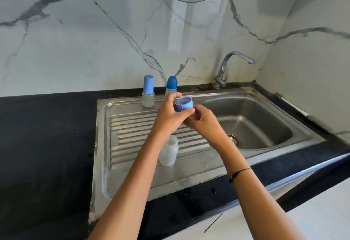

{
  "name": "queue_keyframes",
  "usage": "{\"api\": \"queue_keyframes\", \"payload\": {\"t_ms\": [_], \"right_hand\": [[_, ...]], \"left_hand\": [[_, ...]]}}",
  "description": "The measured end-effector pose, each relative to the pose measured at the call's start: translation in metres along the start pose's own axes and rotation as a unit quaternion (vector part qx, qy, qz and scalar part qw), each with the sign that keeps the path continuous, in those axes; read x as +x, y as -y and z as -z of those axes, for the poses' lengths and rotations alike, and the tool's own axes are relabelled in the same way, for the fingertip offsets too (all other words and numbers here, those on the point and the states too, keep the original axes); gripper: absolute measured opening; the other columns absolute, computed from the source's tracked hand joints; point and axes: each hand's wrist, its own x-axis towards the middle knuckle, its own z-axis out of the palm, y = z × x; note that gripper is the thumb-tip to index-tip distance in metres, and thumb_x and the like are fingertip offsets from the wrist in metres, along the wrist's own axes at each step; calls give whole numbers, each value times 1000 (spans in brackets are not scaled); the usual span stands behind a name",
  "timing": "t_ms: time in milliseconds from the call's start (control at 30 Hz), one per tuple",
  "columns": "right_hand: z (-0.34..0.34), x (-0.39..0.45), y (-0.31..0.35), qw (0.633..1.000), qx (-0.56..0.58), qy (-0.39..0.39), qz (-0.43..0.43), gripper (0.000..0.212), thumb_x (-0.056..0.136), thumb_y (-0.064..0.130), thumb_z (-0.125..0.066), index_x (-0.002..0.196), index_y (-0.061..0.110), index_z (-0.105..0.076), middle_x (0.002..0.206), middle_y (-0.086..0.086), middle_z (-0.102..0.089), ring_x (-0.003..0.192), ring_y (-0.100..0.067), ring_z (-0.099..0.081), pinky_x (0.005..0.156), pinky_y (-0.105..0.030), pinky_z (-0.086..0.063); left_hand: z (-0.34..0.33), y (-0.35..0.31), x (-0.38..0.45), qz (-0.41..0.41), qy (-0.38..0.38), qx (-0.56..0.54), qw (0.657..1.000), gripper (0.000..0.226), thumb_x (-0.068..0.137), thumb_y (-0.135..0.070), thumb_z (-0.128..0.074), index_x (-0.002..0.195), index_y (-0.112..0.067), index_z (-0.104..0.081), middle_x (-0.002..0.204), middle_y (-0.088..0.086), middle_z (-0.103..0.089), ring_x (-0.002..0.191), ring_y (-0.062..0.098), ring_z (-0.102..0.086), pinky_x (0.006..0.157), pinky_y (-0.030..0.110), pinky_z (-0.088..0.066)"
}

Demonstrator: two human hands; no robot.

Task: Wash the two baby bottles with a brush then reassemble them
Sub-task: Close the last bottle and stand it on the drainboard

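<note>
Bottle cap (183,104), blue, held above the drainboard (132,129): left hand (168,116) grips its side, right hand (202,122) pinches underneath. Open bottle body (169,153) stands near; two capped bottles (148,91) far.

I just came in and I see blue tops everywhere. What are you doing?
A person holds a light blue bottle cap in both hands, left hand and right hand, over the steel drainboard. An open clear bottle stands below. Two capped baby bottles wait by the wall.
</note>
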Motion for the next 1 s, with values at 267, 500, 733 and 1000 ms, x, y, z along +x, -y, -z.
{"api": "queue_keyframes", "payload": {"t_ms": [267,500,733,1000], "right_hand": [[-17,3,5,985,-97,-85,115,15,93,18,-54,90,4,-61,75,-4,-63,68,-20,-61,66,-35,-53],[-14,3,15,985,-106,-18,136,27,95,11,-47,76,-4,-60,69,-17,-63,62,-31,-58,62,-42,-51],[2,4,12,997,27,5,74,25,87,4,-50,64,3,-60,63,-11,-61,58,-16,-56,59,-33,-50],[-11,7,5,986,-103,-84,99,31,84,31,-66,102,11,-50,75,1,-60,69,-15,-58,65,-30,-50]], "left_hand": [[-1,-1,-1,26,1,-106,994,12,90,-23,-62,98,-29,-55,104,-1,-60,95,11,-60,72,17,-50],[-9,2,6,125,-57,-224,965,9,95,-26,-51,96,-18,-55,82,7,-56,68,15,-50,59,26,-41],[-21,-2,7,130,-46,-341,930,21,96,-21,-46,82,-7,-52,57,8,-43,46,17,-42,43,24,-35],[-14,5,14,150,-60,-319,934,23,96,-30,-51,89,-12,-64,70,4,-65,73,17,-61,70,29,-49]]}}
